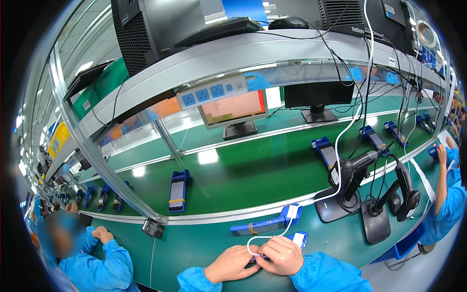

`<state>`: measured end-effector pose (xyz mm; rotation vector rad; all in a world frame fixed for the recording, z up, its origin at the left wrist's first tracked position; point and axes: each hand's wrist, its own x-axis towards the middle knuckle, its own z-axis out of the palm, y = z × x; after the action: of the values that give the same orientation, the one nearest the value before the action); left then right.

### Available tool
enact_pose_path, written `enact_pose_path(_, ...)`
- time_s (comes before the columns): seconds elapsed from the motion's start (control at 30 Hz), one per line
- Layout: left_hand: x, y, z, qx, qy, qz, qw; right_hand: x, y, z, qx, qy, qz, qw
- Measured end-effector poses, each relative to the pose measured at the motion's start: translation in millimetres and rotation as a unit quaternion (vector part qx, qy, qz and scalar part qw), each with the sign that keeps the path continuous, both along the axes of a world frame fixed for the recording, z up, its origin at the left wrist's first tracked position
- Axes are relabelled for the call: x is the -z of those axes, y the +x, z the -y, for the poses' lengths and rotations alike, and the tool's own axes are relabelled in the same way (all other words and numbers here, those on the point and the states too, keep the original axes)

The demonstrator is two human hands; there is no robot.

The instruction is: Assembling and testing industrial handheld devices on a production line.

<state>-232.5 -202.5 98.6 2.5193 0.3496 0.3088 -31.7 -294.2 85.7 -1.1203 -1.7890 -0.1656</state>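
My left hand [232, 264] and my right hand [281, 255] meet at the bench's near edge. My right fingers pinch the end of a white cable [265, 237], which loops up over the bench. My left hand closes around a blue handheld terminal [298, 239], mostly hidden under both hands; its far end with a white label shows past my right hand. Whether the plug sits in the terminal is hidden by my fingers. Just beyond lies another blue terminal [258, 227] on its side, a rubber band around it.
Two black barcode scanners on stands [348, 190] [389, 204] stand at right. A terminal [177, 191] lies on the green belt [233, 173], with several more farther along. A metal post [104, 163] rises at left. Co-workers sit left [104, 263] and right [445, 194]. Cables hang from the shelf [272, 46].
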Motion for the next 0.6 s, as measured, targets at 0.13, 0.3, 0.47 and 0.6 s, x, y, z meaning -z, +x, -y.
enact_pose_path(0.13, 2.1, -0.1, -0.5, -0.011, 0.023, -0.008, 1.0, -1.9, 0.2, -0.3, 0.003, 0.002, -0.004, 1.0)
enact_pose_path(0.3, 5.5, 1.0, 0.7, -0.026, 0.037, -0.016, 0.999, -2.9, 0.9, 0.7, -0.002, -0.007, -0.001, 1.0)
enact_pose_path(0.47, 4.3, 1.8, 2.5, -0.035, 0.041, -0.009, 0.999, -1.1, 1.4, 0.9, -0.005, -0.008, -0.002, 1.0)
enact_pose_path(0.6, 4.8, 1.9, 1.2, -0.027, 0.05, -0.014, 0.998, 1.4, 1.0, 0.9, -0.001, -0.008, -0.012, 1.0)
